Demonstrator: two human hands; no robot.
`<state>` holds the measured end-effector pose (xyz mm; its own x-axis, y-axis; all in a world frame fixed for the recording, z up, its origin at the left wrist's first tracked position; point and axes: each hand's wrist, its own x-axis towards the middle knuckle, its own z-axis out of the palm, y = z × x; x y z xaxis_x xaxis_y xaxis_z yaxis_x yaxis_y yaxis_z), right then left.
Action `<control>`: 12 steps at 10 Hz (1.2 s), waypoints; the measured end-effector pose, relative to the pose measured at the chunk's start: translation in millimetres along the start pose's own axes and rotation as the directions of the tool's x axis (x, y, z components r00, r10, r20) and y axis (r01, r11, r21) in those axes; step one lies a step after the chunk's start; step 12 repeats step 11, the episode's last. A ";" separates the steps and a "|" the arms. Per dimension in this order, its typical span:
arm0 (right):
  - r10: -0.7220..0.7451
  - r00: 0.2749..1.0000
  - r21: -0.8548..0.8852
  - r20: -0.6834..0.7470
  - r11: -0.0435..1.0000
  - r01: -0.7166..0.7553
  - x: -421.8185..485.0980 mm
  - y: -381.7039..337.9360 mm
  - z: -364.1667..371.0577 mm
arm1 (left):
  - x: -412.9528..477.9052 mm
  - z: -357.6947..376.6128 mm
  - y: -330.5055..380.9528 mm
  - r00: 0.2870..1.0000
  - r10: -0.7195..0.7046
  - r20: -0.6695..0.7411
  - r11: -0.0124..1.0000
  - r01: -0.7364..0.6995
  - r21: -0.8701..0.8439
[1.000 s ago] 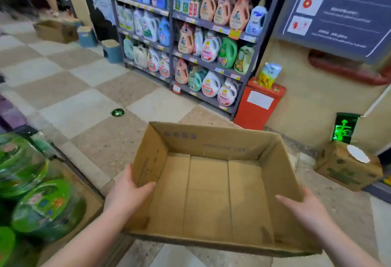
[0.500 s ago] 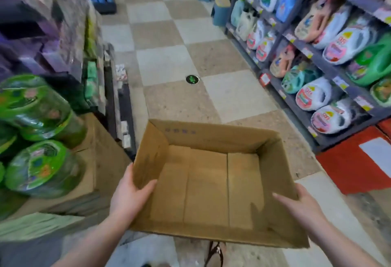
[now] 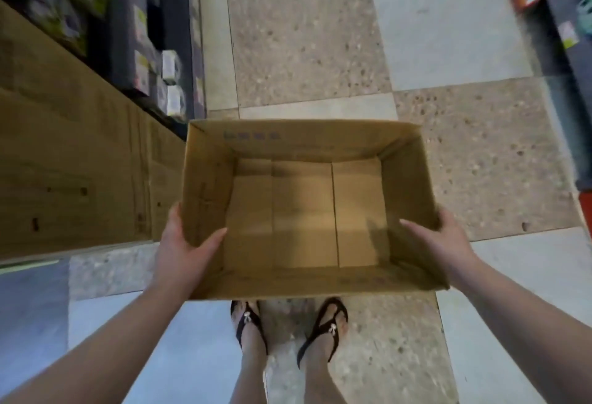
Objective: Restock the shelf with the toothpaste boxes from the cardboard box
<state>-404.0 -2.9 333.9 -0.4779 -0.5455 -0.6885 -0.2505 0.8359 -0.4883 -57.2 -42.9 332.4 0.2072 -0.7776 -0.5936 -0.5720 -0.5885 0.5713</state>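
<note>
now the left hand (image 3: 184, 245) and right hand (image 3: 440, 240) each grip a side wall of the empty brown cardboard box (image 3: 304, 211) above the checkered floor (image 3: 304, 51).

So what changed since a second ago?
The person turned left and looked down: the detergent bottles slid out of view to the right, and sandalled feet and floor tiles now show beneath the cardboard box. Nothing was grabbed or let go. The left hand and right hand still grip its sides, thumbs inside; it is still empty.
</note>
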 end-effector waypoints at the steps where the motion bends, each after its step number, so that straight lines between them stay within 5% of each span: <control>1: 0.019 0.999 -0.008 0.034 1.000 -0.019 53.9 26.5 36.1 | 45.2 34.7 -36.4 1.000 -0.029 0.006 0.999 0.029 0.017; 6: 0.119 0.974 -0.049 0.191 0.993 -0.112 228.9 143.9 173.6 | 214.0 155.4 -203.0 0.973 -0.158 0.167 0.987 0.160 0.003; 10: 0.109 0.977 -0.110 0.185 0.990 -0.090 230.9 153.5 198.6 | 227.1 178.0 -211.9 0.975 -0.199 0.093 0.952 0.170 0.253; 12: 0.071 0.986 -0.147 0.149 0.988 -0.049 209.6 136.1 191.2 | 207.3 178.8 -186.6 0.991 -0.112 0.078 0.933 0.077 0.351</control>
